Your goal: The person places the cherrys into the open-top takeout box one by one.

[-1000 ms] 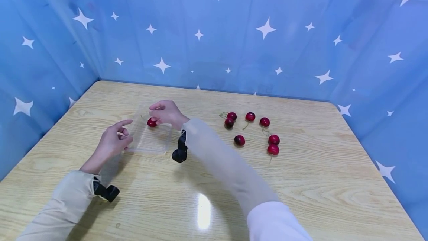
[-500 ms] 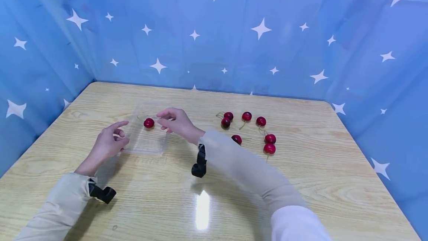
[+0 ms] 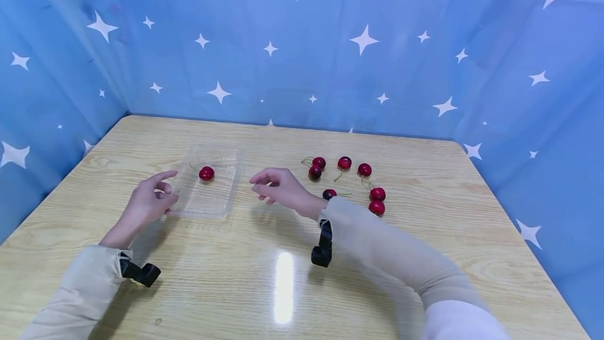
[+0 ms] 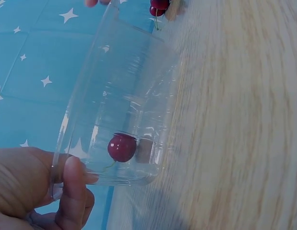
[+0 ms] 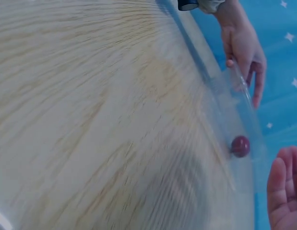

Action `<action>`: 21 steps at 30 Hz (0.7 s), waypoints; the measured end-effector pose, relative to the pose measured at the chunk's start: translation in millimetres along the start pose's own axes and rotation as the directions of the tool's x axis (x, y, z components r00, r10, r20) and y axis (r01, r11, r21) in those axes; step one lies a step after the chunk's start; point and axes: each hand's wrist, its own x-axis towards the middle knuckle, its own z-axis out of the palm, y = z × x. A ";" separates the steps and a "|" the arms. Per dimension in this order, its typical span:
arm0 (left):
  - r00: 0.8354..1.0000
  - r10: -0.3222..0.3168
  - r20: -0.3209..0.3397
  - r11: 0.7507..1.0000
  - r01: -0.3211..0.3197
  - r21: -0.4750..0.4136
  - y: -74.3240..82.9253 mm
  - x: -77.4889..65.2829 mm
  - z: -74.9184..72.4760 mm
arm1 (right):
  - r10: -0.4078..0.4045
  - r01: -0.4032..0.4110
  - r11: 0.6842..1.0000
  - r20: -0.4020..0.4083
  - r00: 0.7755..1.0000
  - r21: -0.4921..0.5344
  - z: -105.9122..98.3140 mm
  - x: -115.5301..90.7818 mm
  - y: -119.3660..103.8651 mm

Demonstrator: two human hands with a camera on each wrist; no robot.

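Note:
A clear plastic box (image 3: 203, 206) lies on the table with a single red cherry (image 3: 206, 173) inside. The left hand (image 3: 147, 199) pinches the box's left rim; in the left wrist view its thumb (image 4: 73, 175) is on one side of the rim and fingers are on the other. Right of the box, the right hand (image 3: 281, 187) hovers over the table, fingers loosely bent, holding nothing. Further right lie several cherries with stems, among them a dark one (image 3: 315, 172) and a red one (image 3: 344, 162). The right forearm partly covers one cherry (image 3: 329, 193).
The wooden table (image 3: 226, 277) has a blue star-patterned curtain (image 3: 302, 67) behind it and at both sides. A black wrist camera (image 3: 141, 273) sits on the left sleeve and another camera (image 3: 322, 248) on the right sleeve.
The right hand has let go of the cherry in the box and moved right, away from it. The left hand stays at the rim. The head view has shifted slightly.

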 end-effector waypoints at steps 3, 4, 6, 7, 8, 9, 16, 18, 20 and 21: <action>1.000 -0.005 0.000 1.000 0.005 -0.010 -0.7 -0.4 0.4 | -0.007 0.007 1.000 0.002 1.000 -0.019 -10.6 -9.2 1.7; 1.000 -0.003 0.003 1.000 0.004 -0.016 -0.4 -0.3 0.7 | -0.011 0.011 1.000 0.002 1.000 -0.025 -15.0 -12.7 2.4; 1.000 -0.002 0.007 1.000 0.002 -0.023 -0.5 0.7 1.5 | -0.028 0.028 0.999 -0.001 1.000 -0.036 -24.8 -20.8 3.8; 1.000 0.012 0.019 1.000 -0.011 -0.016 -0.5 0.9 1.3 | -0.039 0.039 0.998 -0.005 0.999 -0.046 -30.0 -25.2 4.5; 1.000 0.012 0.021 1.000 -0.011 -0.015 -0.5 1.2 1.5 | -0.047 0.047 0.997 -0.013 0.999 -0.055 -35.4 -29.9 5.1; 1.000 0.010 0.022 1.000 -0.010 -0.015 -0.4 1.3 1.6 | -0.053 0.051 0.997 -0.024 0.998 -0.066 -41.0 -34.7 5.7; 1.000 0.010 0.028 1.000 -0.010 0.006 -0.8 0.8 -0.5 | 0.010 -0.029 0.990 -0.136 0.991 -0.139 -81.8 -65.0 12.0; 1.000 0.016 0.024 1.000 -0.016 0.015 -1.7 1.3 -0.9 | 0.015 -0.042 0.985 -0.166 0.986 -0.166 -91.4 -70.3 14.1; 1.000 0.021 0.020 1.000 -0.021 0.018 -2.2 1.6 -1.2 | 0.006 -0.043 0.981 -0.190 0.982 -0.191 -99.4 -74.1 16.5; 1.000 0.020 0.021 1.000 -0.021 0.017 -2.6 1.8 -1.2 | 0.001 -0.040 0.980 -0.196 0.981 -0.196 -102.4 -75.6 17.7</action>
